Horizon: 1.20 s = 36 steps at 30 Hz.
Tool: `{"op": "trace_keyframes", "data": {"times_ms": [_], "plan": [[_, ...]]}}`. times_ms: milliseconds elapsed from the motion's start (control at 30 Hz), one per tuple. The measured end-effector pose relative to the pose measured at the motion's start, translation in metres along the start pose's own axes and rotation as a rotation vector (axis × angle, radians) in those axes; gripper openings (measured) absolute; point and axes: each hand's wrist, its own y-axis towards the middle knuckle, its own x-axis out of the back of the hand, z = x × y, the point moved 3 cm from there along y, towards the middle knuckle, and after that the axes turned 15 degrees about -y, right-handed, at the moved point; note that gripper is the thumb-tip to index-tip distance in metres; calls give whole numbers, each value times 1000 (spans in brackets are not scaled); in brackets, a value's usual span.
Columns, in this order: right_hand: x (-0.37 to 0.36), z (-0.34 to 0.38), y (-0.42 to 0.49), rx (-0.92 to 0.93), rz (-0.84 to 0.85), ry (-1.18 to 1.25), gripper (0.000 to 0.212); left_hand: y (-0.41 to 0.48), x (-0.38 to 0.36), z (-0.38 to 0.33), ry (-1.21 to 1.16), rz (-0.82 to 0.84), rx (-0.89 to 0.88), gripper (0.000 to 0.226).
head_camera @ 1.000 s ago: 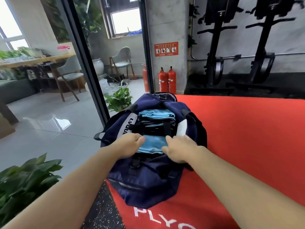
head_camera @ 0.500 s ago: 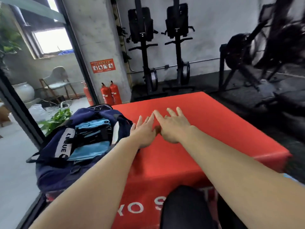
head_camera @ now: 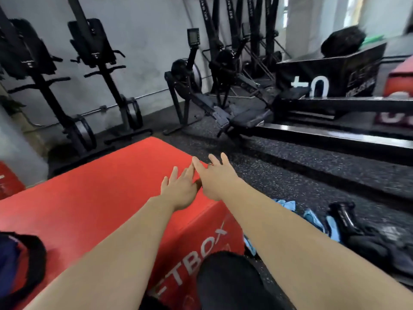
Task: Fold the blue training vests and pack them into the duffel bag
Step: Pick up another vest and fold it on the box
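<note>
Gym floor (head_camera: pixel 290 173) beside the red box (head_camera: pixel 89 198) held loose blue vests (head_camera: pixel 312 218), likely why the left hand (head_camera: pixel 178 191) and right hand (head_camera: pixel 214 180) stretched over that box, fingers straight, holding nothing.

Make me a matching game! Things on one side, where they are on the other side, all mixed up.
Things:
1 duffel bag
2 blue vests
3 left hand
4 black box

Places:
A on the speckled floor, close beside the red box
B stretched out above the red box, next to the right hand
C at the bottom left edge of the picture
D far back on the right, with white print on it

Pairs: 1-C, 2-A, 3-B, 4-D
</note>
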Motion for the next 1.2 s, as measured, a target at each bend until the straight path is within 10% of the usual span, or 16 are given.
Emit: {"op": "trace_keyframes", "data": {"times_ms": [600,1200], "plan": [[-248,-238,-32,-284,377,101,72,140,-223,-155,65,362,-264,64],[-513,-184,-29,-253,817,188,55,234,-405,-82,209,620,-317,71]]}}
